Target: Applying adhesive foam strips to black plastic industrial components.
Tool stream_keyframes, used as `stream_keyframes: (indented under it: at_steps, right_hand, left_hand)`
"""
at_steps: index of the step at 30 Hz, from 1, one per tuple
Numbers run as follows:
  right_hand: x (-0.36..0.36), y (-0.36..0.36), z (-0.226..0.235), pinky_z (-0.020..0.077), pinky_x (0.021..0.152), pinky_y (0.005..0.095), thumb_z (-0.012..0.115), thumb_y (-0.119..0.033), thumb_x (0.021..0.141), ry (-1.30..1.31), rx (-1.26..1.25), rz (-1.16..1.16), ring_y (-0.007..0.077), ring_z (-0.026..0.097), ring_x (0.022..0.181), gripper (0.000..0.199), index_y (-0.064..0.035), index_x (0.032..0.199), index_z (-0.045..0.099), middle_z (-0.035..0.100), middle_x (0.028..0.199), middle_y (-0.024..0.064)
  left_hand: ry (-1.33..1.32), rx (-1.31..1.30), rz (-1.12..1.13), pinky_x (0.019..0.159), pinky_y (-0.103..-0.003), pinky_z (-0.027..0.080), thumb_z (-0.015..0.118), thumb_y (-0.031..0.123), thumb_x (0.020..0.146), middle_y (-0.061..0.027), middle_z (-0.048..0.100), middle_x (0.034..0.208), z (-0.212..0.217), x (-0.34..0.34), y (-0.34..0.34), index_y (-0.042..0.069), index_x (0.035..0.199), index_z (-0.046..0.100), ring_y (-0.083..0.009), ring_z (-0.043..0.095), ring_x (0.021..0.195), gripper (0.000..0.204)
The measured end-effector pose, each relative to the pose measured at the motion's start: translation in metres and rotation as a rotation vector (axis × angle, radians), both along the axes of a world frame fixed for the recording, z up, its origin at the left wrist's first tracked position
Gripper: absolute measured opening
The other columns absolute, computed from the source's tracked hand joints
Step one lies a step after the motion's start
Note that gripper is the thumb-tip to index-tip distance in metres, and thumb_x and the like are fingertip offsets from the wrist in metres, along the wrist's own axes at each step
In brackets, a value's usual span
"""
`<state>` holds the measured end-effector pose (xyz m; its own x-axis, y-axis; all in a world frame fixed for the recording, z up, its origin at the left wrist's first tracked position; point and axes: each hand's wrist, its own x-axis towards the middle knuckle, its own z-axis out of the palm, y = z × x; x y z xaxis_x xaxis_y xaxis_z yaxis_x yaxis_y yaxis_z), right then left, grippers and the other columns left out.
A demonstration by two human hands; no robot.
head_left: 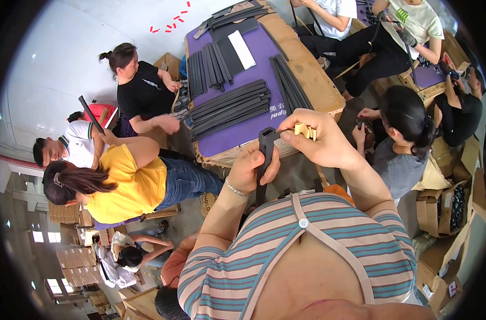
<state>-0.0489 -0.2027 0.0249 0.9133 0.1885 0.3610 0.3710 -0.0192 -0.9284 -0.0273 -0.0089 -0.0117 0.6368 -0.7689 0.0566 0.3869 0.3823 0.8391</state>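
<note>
As seen from the head camera, held one black hollow tube (pixel 266 143) nearly upright before the chest, mouth uppermost, between striped top (pixel 221 266) and wooden table (pixel 307 66) with purple mat (pixel 216 144). Wrapped left hand (pixel 251 168) round the tube below the mouth, fingers curled in close; wore beaded bracelet (pixel 235 190) at that wrist. Held right hand (pixel 321 141) at the mouth, thumb and forefinger nearly together, apparently pinching a small dark piece (pixel 277 134), too small to identify. Bore pale-yellow pieces (pixel 305 131) at the remaining, curled fingers; could not tell whether worn or gripped.

Judged at risk, first: steadiness of the tube. Might have twisted or slid downward under a hard push at the mouth, given only one hand round the shaft.

Second: small dark piece. Might have dropped or tilted, given a fingertip hold and partly hidden contact.

Third: bare fingertips. Might have scraped against the rim, given such closeness.

Fourth: pale-yellow pieces, if loose. Might have shed them on relaxing the curl.

Fifth: stacked black strips (pixel 229 109) on the mat, beyond the hands. Might have jostled them through a forward swing of the tube.
</note>
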Motion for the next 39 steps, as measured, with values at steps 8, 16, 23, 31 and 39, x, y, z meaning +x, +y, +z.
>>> stream_keyframes:
  at_steps: [8, 16, 23, 31, 39]
  right_hand:
    - [0.007, 0.0, -0.007, 0.0429, 0.055, 0.0261, 0.065, -0.007, 0.072, -0.016, -0.023, -0.121, 0.0126, 0.054, 0.059, 0.009, 0.0007, 0.074, 0.061, 0.057, 0.066, 0.0064]
    - [0.058, 0.011, -0.041, 0.0375, 0.049, 0.0195, 0.059, -0.011, 0.081, 0.378, 0.359, -0.588, 0.0057, 0.047, 0.054, 0.011, -0.0035, 0.074, 0.061, 0.052, 0.061, -0.0024]
    - [0.058, 0.013, -0.038, 0.0284, 0.051, 0.0166, 0.044, -0.007, 0.087, -0.279, 0.74, -0.46, 0.0018, 0.035, 0.057, 0.01, -0.0006, 0.093, 0.049, 0.043, 0.069, -0.0029]
    - [0.076, -0.023, -0.164, 0.0397, 0.059, 0.0223, 0.053, -0.009, 0.082, 0.102, 0.131, -0.672, 0.0076, 0.047, 0.066, 0.011, -0.0007, 0.09, 0.053, 0.051, 0.074, 0.0046]
    - [0.003, -0.075, -0.245, 0.0371, 0.055, 0.0196, 0.057, -0.007, 0.079, 0.835, 0.297, -0.45, 0.005, 0.044, 0.06, 0.012, -0.0039, 0.091, 0.055, 0.05, 0.071, -0.0032]
  left_hand:
    - [0.023, -0.008, -0.088, 0.035, -0.021, 0.026, 0.058, 0.043, 0.081, -0.0035, 0.047, 0.049, -0.004, 0.011, -0.003, 0.0, 0.083, 0.052, -0.0081, 0.038, 0.037, 0.044]
    - [-0.08, 0.075, -0.231, 0.036, -0.02, 0.029, 0.058, 0.046, 0.08, -0.0056, 0.051, 0.053, -0.006, 0.013, -0.024, -0.005, 0.084, 0.056, -0.0084, 0.041, 0.038, 0.052]
    - [-0.011, 0.038, -0.233, 0.035, -0.021, 0.033, 0.038, 0.05, 0.089, -0.0088, 0.051, 0.047, -0.041, 0.036, -0.051, -0.004, 0.079, 0.054, -0.0108, 0.043, 0.035, 0.057]
    - [0.077, 0.136, -0.121, 0.034, -0.024, 0.031, 0.04, 0.051, 0.087, -0.0077, 0.048, 0.046, -0.045, 0.061, -0.058, -0.001, 0.078, 0.052, -0.0134, 0.041, 0.033, 0.054]
    - [0.065, 0.195, 0.769, 0.041, -0.029, 0.032, 0.031, 0.043, 0.093, -0.0061, 0.047, 0.054, -0.05, 0.225, -0.022, 0.002, 0.085, 0.052, -0.017, 0.04, 0.042, 0.046]
